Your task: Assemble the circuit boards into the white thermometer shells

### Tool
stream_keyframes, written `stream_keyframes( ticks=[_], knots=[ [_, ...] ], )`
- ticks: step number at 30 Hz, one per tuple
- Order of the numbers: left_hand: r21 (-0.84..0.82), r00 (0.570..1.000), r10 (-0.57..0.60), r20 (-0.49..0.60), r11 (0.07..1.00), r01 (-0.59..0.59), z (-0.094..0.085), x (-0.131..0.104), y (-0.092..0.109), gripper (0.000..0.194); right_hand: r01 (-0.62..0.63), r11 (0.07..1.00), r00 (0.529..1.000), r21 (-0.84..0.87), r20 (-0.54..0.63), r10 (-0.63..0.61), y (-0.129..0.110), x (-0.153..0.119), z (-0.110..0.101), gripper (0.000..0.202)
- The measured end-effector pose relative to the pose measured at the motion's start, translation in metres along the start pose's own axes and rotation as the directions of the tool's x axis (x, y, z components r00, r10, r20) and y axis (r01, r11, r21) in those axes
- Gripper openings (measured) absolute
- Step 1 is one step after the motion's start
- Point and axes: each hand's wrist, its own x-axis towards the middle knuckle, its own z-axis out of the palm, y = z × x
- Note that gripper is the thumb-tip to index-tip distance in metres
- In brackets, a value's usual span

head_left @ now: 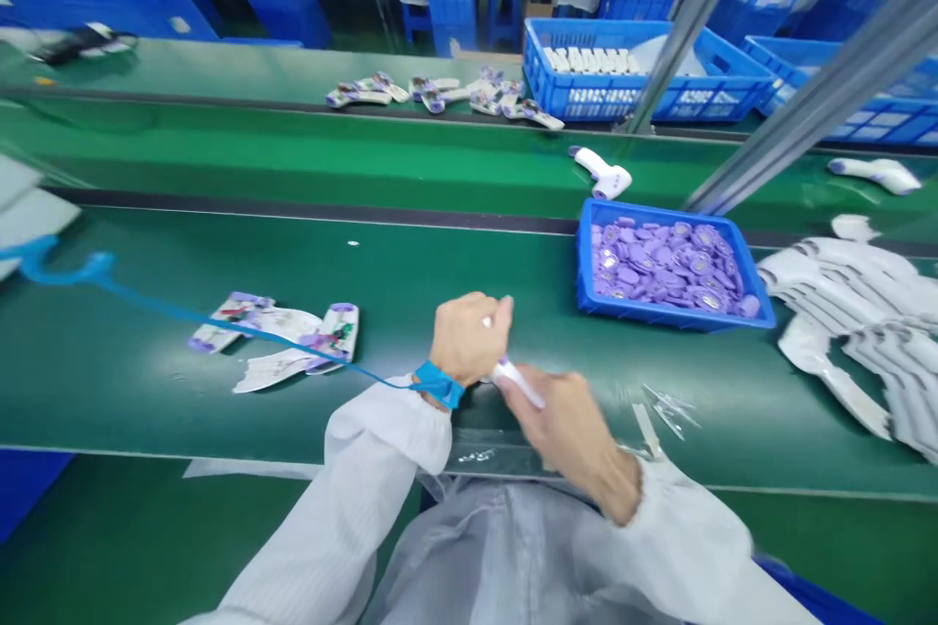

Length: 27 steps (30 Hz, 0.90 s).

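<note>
Near the front edge of the green bench (410, 259), my left hand (469, 337) is closed around a white and purple part (519, 381), most of it hidden by the fingers. A blue strap circles that wrist. My right hand (564, 420) is also closed on the same part, just right of and below the left hand, and is slightly blurred. To the left lie opened white shells (275, 371) with purple trim and inner parts. A blue tray (675, 317) of purple pieces stands to the right.
Stacked white shells (879, 303) lie at the far right. Clear strips (670, 410) rest by my right wrist. Finished-looking white devices (605, 174) sit on the green belt (293, 161). Behind are a blue crate (586, 103), metal posts (806, 98) and several people. A blue cord (168, 311) crosses the left side.
</note>
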Motion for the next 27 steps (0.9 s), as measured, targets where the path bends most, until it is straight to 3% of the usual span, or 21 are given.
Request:
stream_keyframes(
  ticks=[2, 4, 5, 6, 7, 9, 11, 14, 16, 18, 20, 24, 27],
  knots=[
    [0.072, 0.989, 0.011, 0.151, 0.997, -0.022, -0.023, 0.000, -0.010, 0.045, -0.018, 0.994, 0.999, 0.105, -0.030, 0.022, 0.005, 0.008, -0.015, 0.036],
    [0.176, 0.963, -0.162, 0.215, 0.976, 0.125, -0.054, 0.012, -0.029, 0.045, -0.030, 0.990, 0.985, 0.140, -0.162, 0.052, 0.005, 0.025, -0.024, 0.036],
    [0.225, 0.938, -0.288, 0.191, 0.943, 0.244, -0.072, 0.024, -0.042, 0.045, -0.003, 0.993, 0.968, 0.116, -0.248, 0.032, 0.002, 0.036, -0.024, 0.040],
    [0.229, 0.895, -0.436, 0.093, 0.884, 0.407, -0.089, 0.040, -0.057, 0.042, 0.053, 0.996, 0.949, 0.070, -0.313, -0.028, -0.005, 0.048, -0.021, 0.041],
    [0.219, 0.859, -0.511, 0.009, 0.840, 0.497, -0.107, 0.057, -0.073, 0.040, 0.133, 0.991, 0.934, 0.011, -0.335, -0.122, -0.015, 0.061, -0.015, 0.038],
    [0.158, 0.805, -0.589, -0.064, 0.791, 0.591, -0.139, 0.093, -0.106, 0.043, 0.326, 0.940, 0.910, -0.098, -0.235, -0.341, -0.045, 0.085, 0.005, 0.029],
    [0.058, 0.771, -0.630, -0.099, 0.769, 0.636, -0.163, 0.118, -0.133, 0.047, 0.499, 0.849, 0.857, -0.174, -0.041, -0.513, -0.083, 0.105, 0.032, 0.027],
    [-0.039, 0.747, -0.652, -0.133, 0.756, 0.653, -0.184, 0.117, -0.152, 0.041, 0.665, 0.703, 0.746, -0.251, 0.178, -0.642, -0.138, 0.124, 0.075, 0.027],
    [-0.022, 0.751, -0.642, -0.155, 0.762, 0.647, -0.190, 0.092, -0.150, 0.036, 0.689, 0.677, 0.725, -0.259, 0.229, -0.650, -0.163, 0.129, 0.096, 0.023],
    [0.039, 0.778, -0.607, -0.165, 0.784, 0.620, -0.191, 0.056, -0.140, 0.031, 0.646, 0.715, 0.763, -0.267, 0.232, -0.603, -0.173, 0.129, 0.107, 0.020],
    [0.037, 0.816, -0.558, -0.153, 0.822, 0.568, -0.188, 0.018, -0.126, 0.028, 0.567, 0.777, 0.824, -0.274, 0.213, -0.526, -0.169, 0.126, 0.104, 0.021],
    [-0.191, 0.864, -0.500, -0.053, 0.855, 0.483, -0.164, -0.043, -0.094, 0.031, 0.292, 0.918, 0.956, -0.268, 0.094, -0.277, -0.126, 0.119, 0.062, 0.017],
    [-0.296, 0.903, -0.422, 0.084, 0.855, 0.427, -0.126, -0.064, -0.059, 0.049, -0.048, 0.998, 0.999, 0.043, -0.006, 0.049, -0.085, 0.109, 0.020, 0.028]
  ],
)
